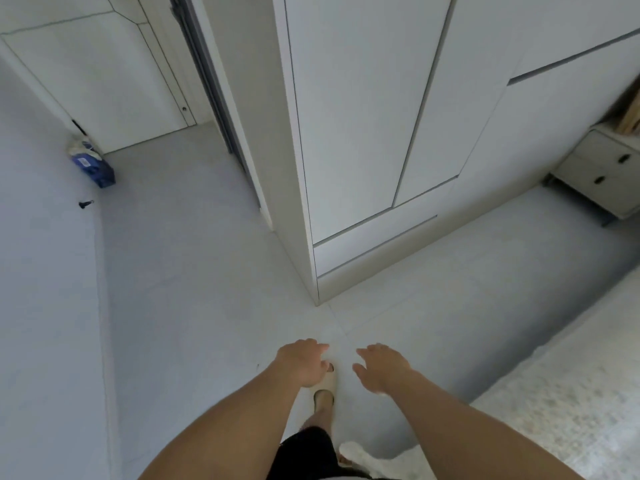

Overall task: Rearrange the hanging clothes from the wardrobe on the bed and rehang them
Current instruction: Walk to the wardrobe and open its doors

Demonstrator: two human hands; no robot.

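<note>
At the far left a blue packet lies on the floor against the wall, with a small dark object just beside it. Behind them stands a closed door, and a dark door frame runs up next to it.

In the middle rises the wardrobe, white, its doors closed. No clothes show anywhere; they are presumably behind those doors, though this cannot be confirmed.

Low in the view the person's arms reach forward over the floor. The left hand is palm down with its fingers loosely curled and holding nothing. The right hand is likewise empty, fingers relaxed and slightly spread. Between them a foot in a pale slipper steps toward the wardrobe.

To the right a cream drawer unit stands against the wall, and the bed fills the lower right corner, its speckled cover bare of clothes.

The step in hand looks like the approach: nothing is taken out yet. The next move likely calls for reaching a wardrobe door edge, since no handle shows, pulling it open, then lifting garments off by their hangers and carrying them right to the bed.
</note>
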